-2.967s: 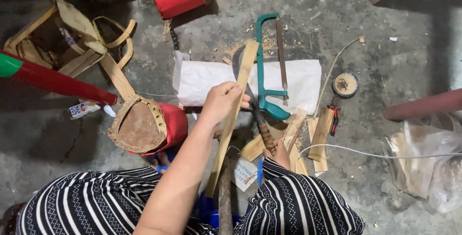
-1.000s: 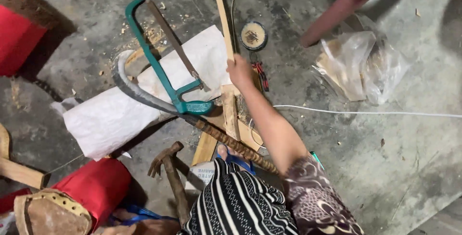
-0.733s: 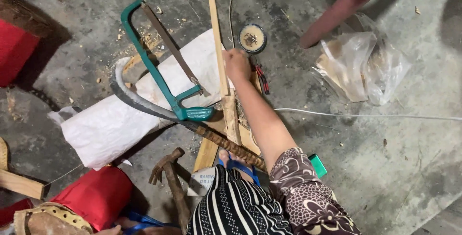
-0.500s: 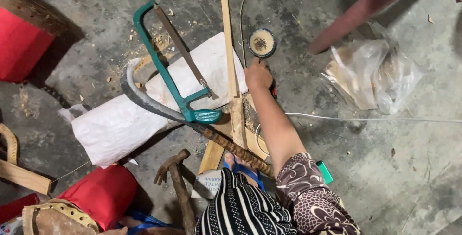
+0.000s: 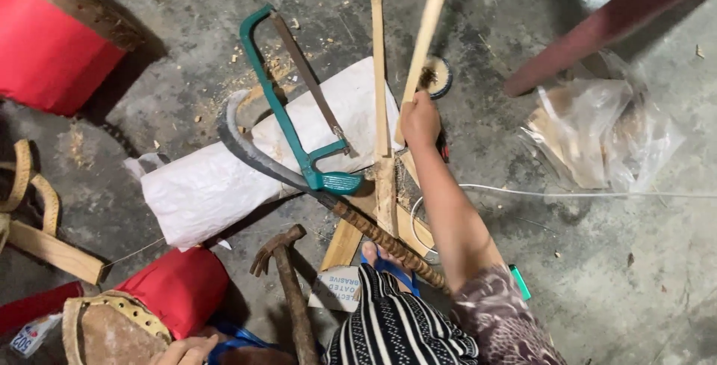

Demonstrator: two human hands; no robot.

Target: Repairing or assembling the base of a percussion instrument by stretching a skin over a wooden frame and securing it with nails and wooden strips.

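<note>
On the concrete floor, the right hand is closed around a thin wooden strip, lifting it so its far end runs up out of the picture. A second wooden slat lies flat just beside it, crossing a white sack. A green hacksaw rests on that sack, and a curved sickle with a wrapped handle lies under the saw's grip. A hammer sits near the striped skirt. The left hand shows only at the bottom edge beside a red drum; whether it grips anything I cannot tell.

The raised strip looks long and springy, so held at one end it could whip or snap. The sickle's edge and the saw blade lie close to the forearm, and a careless reach down might catch on them. A bare foot rests among the scraps near the sickle handle.
</note>
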